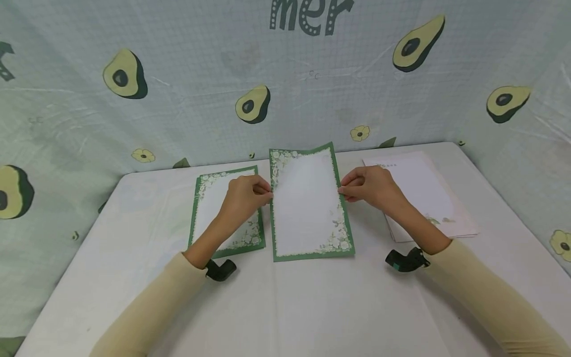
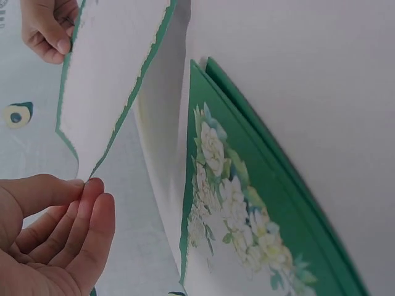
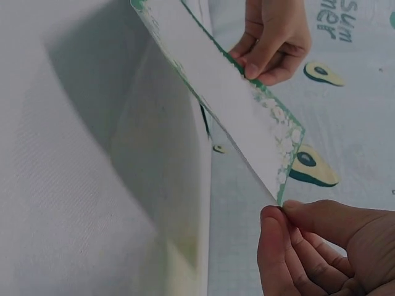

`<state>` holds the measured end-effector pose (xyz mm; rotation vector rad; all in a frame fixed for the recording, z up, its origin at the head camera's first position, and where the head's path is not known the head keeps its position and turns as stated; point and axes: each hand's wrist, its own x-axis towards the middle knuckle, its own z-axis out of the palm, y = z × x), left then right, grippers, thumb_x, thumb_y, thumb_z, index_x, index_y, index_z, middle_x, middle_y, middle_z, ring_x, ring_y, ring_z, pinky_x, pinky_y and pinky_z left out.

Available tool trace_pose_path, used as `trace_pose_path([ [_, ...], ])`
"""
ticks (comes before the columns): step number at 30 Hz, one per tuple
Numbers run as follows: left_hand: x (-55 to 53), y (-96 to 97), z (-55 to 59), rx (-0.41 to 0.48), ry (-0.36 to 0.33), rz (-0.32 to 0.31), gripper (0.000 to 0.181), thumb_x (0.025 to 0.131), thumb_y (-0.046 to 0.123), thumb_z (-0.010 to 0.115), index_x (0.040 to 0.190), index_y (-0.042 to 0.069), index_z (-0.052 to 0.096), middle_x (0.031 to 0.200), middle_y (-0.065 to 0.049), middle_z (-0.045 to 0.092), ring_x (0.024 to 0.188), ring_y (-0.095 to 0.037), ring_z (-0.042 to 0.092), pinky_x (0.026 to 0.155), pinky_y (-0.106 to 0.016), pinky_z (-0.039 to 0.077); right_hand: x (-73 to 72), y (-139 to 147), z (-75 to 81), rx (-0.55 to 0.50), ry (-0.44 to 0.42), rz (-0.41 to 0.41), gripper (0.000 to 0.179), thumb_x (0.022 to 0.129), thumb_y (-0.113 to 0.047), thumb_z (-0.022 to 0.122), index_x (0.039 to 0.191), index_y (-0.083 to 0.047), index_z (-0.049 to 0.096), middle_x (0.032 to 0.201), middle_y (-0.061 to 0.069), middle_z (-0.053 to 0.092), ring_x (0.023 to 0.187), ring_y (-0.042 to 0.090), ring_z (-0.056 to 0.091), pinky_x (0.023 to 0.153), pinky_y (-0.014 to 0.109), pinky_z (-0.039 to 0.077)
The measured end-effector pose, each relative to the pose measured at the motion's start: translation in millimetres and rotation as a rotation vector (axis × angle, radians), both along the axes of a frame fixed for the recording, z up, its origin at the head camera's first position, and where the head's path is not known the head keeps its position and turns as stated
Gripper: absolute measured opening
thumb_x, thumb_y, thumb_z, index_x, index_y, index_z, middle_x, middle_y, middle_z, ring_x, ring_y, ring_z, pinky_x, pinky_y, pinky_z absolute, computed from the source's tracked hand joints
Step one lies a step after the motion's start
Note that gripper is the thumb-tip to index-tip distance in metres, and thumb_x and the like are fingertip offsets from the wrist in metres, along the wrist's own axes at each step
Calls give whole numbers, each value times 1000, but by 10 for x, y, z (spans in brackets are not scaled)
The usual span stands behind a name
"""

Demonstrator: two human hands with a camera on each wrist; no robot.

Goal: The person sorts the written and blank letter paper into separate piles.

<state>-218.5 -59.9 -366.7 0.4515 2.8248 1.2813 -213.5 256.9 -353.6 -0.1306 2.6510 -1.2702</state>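
Observation:
A sheet of stationery paper [image 1: 305,203] with a green border and white flowers is held up over the middle of the table. My left hand [image 1: 247,191] pinches its left edge between thumb and fingertips. At the opposite edge, my right hand [image 1: 368,186] pinches it the same way. In both wrist views the sheet is raised off the table, and its shadow shows below it in the right wrist view. Under my left forearm lies a stack of matching green-bordered sheets [image 1: 209,203], partly covered by that hand and wrist.
A pile of pale pink-edged sheets [image 1: 424,188] lies on the right, partly behind my right forearm. The white table [image 1: 321,307] meets a hanging cloth [image 1: 187,59] printed with avocados along its back. Each wrist carries a small black camera [image 1: 220,270].

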Motion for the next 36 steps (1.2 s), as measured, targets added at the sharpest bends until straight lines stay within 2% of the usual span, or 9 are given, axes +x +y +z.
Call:
trace_pose_path([
  [4,22,-29,26,55,-32,-6,9,93,8,75,99,2,72,91,-10,74,77,-21,73,70,-34,63,-2,-19,17,-19,15,14,22,94,-25,76,106,-7,73,92,3,78,88,26,76,85,41,56],
  [9,34,-104,77,139,-68,-20,11,93,4,75,101,-2,72,92,-16,75,76,-24,75,76,-45,64,-46,-51,15,-28,29,47,21,94,-26,76,105,-9,73,91,2,78,88,27,76,84,42,57],
  [12,39,-157,125,212,-123,-21,13,93,3,74,103,-5,71,95,-20,75,78,-28,75,80,-50,63,-76,-81,11,-34,33,63,20,93,-26,76,104,-10,73,90,0,78,88,26,76,84,43,57],
  [16,37,-237,163,289,-194,7,16,93,3,73,106,-7,70,99,-23,74,81,-29,76,83,-47,63,-93,-137,18,-62,56,63,20,93,-28,77,104,-12,73,89,0,78,87,26,76,84,44,57],
  [18,32,-282,160,320,-204,31,17,94,3,73,107,-7,70,101,-23,74,79,-25,76,83,-43,63,-97,-170,22,-77,78,60,22,93,-29,77,105,-12,72,90,0,78,87,25,76,83,42,57],
  [21,29,-339,140,375,-176,64,18,94,2,73,108,-9,69,102,-24,73,76,-17,75,81,-38,64,-106,-226,21,-116,104,39,24,93,-29,77,106,-10,72,90,2,78,86,25,76,82,40,56],
  [26,30,-402,107,478,-62,116,19,93,1,73,108,-12,69,98,-24,72,74,-13,74,79,-34,64,-134,-337,13,-204,129,4,24,93,-24,77,107,-6,71,93,7,78,86,29,76,84,40,58],
  [32,32,-441,114,553,28,203,20,93,0,73,108,-12,69,92,-9,73,78,-10,74,77,-28,63,-150,-473,15,-261,167,-10,21,92,-22,78,105,-6,72,91,7,77,85,30,76,79,32,60],
  [36,34,-469,118,564,57,246,20,92,1,74,108,-12,70,91,-6,74,81,-9,74,76,-27,63,-157,-554,15,-296,184,-3,20,92,-18,78,104,-4,72,89,8,77,81,27,76,79,35,63],
])
